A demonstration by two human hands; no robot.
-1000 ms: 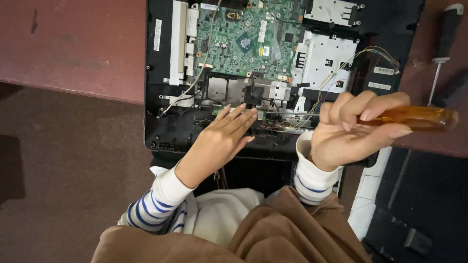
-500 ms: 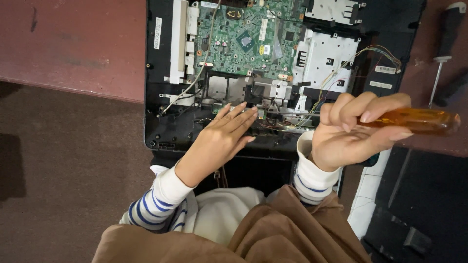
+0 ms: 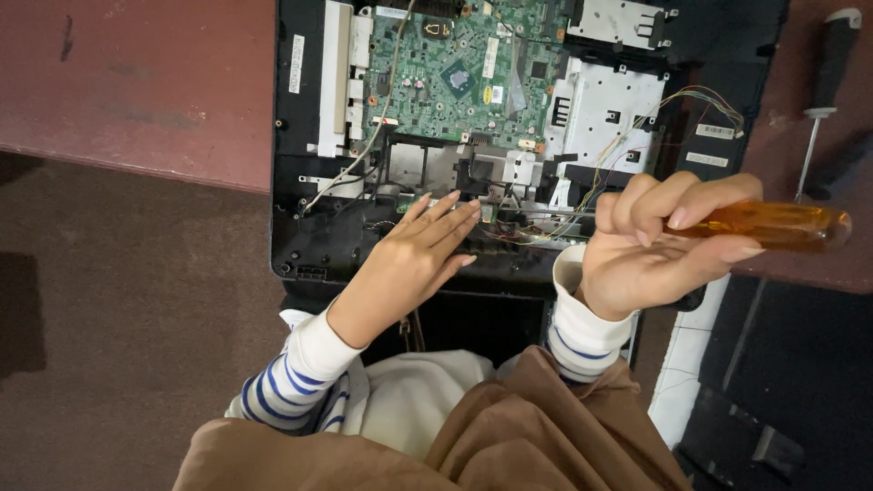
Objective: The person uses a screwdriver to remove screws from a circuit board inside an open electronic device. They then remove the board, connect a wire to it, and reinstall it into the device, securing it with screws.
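Head view, looking down on an opened laptop chassis (image 3: 309,245) lying at the edge of a reddish-brown table (image 3: 136,91).

Left hand (image 3: 414,259): flat, fingers together and extended toward 1 o'clock, pressed on the lower edge of the chassis; gripping nothing, steadying only.

Right hand (image 3: 650,250): curled and clamped around the amber handle of a screwdriver (image 3: 773,225), handle pointing to 3 o'clock. Shaft running toward 9 o'clock into the cluster of thin wires (image 3: 546,227) just past the left fingertips; tip itself too small to tell apart, so seating in a screw cannot be confirmed.

Green circuit board (image 3: 455,82) at 12 o'clock from the left hand; silver metal bracket (image 3: 605,109) at 12 o'clock from the right hand, with coloured leads (image 3: 700,95) looping off at 1 o'clock. Second screwdriver, black-handled (image 3: 823,82), lying unused on the table at 2 o'clock.

Judged good practice for the step in hand: keep the shaft in line with the fastener rather than slanted, press along the axis before turning, hold the chassis still with the flat palm, keep the fine wires clear of the blade. Likely faults: slipped tip scoring the board, nicked insulation, loosened screw lost inside the case.
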